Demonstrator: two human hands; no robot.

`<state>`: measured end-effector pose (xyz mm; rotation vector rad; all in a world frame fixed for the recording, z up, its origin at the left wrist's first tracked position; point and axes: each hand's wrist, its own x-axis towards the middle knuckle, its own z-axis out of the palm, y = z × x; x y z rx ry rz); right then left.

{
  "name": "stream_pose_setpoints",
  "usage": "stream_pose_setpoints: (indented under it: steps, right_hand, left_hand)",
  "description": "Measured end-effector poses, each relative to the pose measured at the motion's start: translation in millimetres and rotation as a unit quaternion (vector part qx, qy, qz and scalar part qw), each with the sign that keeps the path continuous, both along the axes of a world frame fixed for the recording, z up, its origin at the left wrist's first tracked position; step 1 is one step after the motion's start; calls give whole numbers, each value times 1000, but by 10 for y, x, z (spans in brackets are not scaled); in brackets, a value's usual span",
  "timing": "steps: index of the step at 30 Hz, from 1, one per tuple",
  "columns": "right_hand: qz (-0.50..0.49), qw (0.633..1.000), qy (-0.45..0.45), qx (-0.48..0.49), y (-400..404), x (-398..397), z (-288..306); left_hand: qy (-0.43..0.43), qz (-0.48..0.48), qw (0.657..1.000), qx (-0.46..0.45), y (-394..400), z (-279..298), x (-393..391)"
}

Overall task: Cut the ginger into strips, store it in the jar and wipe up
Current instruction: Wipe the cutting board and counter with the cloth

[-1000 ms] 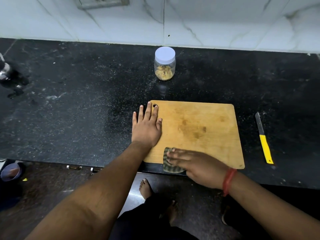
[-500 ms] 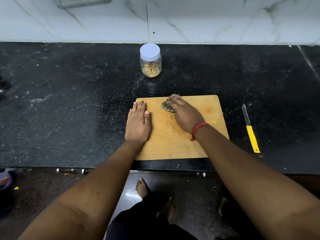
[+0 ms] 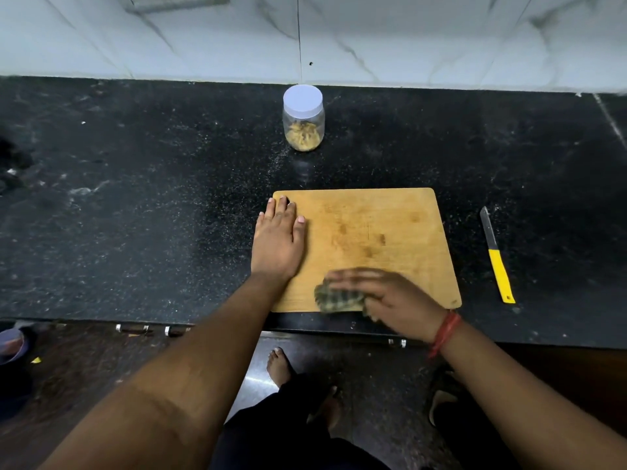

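Left hand (image 3: 278, 239) flat, palm down, fingers straight and together, lying on the left edge of the wooden cutting board (image 3: 373, 232); fingertips reach near the board's far-left corner hole. Left forearm runs straight in from bottom-left.

Right hand (image 3: 390, 296) sits at the board's near edge, fingers spread and pointing left, pressing down on a dark striped cloth (image 3: 337, 296). Hand and cloth are motion-blurred, so whether the fingers curl round the cloth or just press on it flat is hard to call; looks like flat pressing. Cloth overlaps the board's near edge. Red thread band (image 3: 444, 334) on the right wrist, forearm coming in from bottom-right.

Board surface is bare apart from a few darker stains mid-board.

Jar (image 3: 303, 118) stands upright on the black counter (image 3: 135, 198), well behind the board near the wall, white lid on, ginger strips (image 3: 303, 137) piled in the bottom.

Knife (image 3: 497, 256) with yellow handle lies on the counter right of the board, apart from it, blade pointing away.
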<state>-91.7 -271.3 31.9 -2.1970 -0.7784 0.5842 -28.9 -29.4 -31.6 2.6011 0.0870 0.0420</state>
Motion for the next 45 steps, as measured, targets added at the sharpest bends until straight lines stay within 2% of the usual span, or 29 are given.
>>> stream_pose_setpoints:
  steps: [2, 3, 5, 7, 10, 12, 19, 22, 24, 27, 29, 31, 34, 37, 39, 41, 45]
  right_hand:
    - [-167, 983, 16, 76, -97, 171, 79]
    - [-236, 967, -3, 92, -141, 292, 101]
    - [-328, 940, -74, 57, -228, 583, 81]
    - [-354, 926, -125, -38, -291, 862, -7]
    - [-289, 931, -141, -172, -265, 1065, -213]
    - [-242, 933, -163, -211, -210, 1045, -299]
    - [-73, 959, -218, -168, -177, 232, -249]
    - [-19, 972, -205, -115, -249, -200, -253]
    - [26, 983, -160, -82, -335, -402, -265]
    - [-22, 999, -49, 7, -456, -518, -129]
    - [-148, 985, -13, 83, -511, -448, 7]
    - [-285, 949, -16, 132, -567, -218, 110]
    - [-380, 918, -72, 85, -646, 358, 116]
    - [-368, 925, -92, -19, -676, 885, 4]
    - [-305, 942, -83, -113, -628, 1049, -107]
    - [-249, 943, -105, -194, -563, 1060, -187]
    - [-195, 943, -165, -212, -535, 791, -211]
  left_hand:
    - [7, -9, 999, 31, -15, 4, -3]
    - [15, -12, 999, 49, -24, 4, -4]
    - [31, -17, 995, 92, -43, 11, -9]
    - [32, -30, 989, 139, -74, 34, -6]
    - [24, -79, 981, 173, -201, 71, 24]
    - [31, -107, 978, 177, -303, 58, 40]
    - [34, -122, 973, 195, -322, 11, 54]
    - [30, -122, 973, 195, -328, 16, 57]
    - [31, -121, 972, 199, -327, 9, 55]
    - [35, -124, 969, 209, -338, 7, 62]
    - [39, -125, 965, 227, -365, 33, 62]
    - [33, -120, 966, 227, -418, 78, 50]
    - [28, -127, 973, 190, -561, 114, 14]
    - [43, -146, 970, 190, -672, 70, -32]
    - [48, -142, 969, 195, -682, 45, -40]
    - [46, -138, 969, 199, -674, 38, -43]
    - [38, -136, 970, 199, -674, 27, -29]
